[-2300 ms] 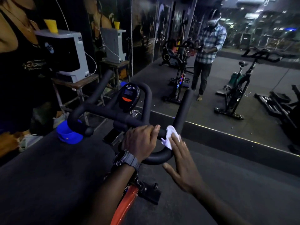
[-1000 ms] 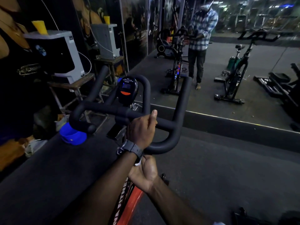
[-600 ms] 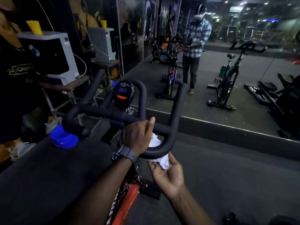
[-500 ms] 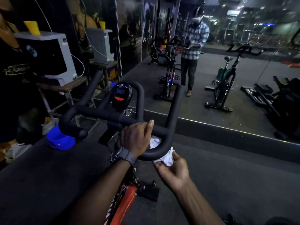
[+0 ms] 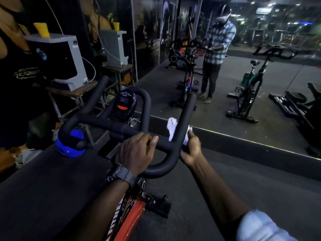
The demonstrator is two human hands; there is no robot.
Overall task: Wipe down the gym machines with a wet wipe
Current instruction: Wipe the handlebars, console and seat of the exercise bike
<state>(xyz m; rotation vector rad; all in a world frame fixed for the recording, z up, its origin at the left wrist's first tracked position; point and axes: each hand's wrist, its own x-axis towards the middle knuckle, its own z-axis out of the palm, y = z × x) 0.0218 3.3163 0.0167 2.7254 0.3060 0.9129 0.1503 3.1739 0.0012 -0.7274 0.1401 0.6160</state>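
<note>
A spin bike's black handlebar (image 5: 107,123) fills the middle of the view, with an oval console (image 5: 125,104) at its centre and an orange frame (image 5: 129,218) below. My left hand (image 5: 137,152), with a watch on the wrist, grips the near crossbar. My right hand (image 5: 191,148) holds a white wet wipe (image 5: 172,126) wrapped around the lower part of the right upright grip. Part of the wipe shows to the left of the grip, part under my fingers.
A wall mirror (image 5: 225,84) ahead reflects me, this bike and other spin bikes (image 5: 250,94). At left a grey appliance (image 5: 59,60) sits on a wooden stool, a blue round object (image 5: 71,145) lies on the floor. Dark floor mat (image 5: 43,188) surrounds the bike.
My right hand has risen with the wipe from under the handlebar's curve up onto the right upright grip. My left hand has stayed on the crossbar.
</note>
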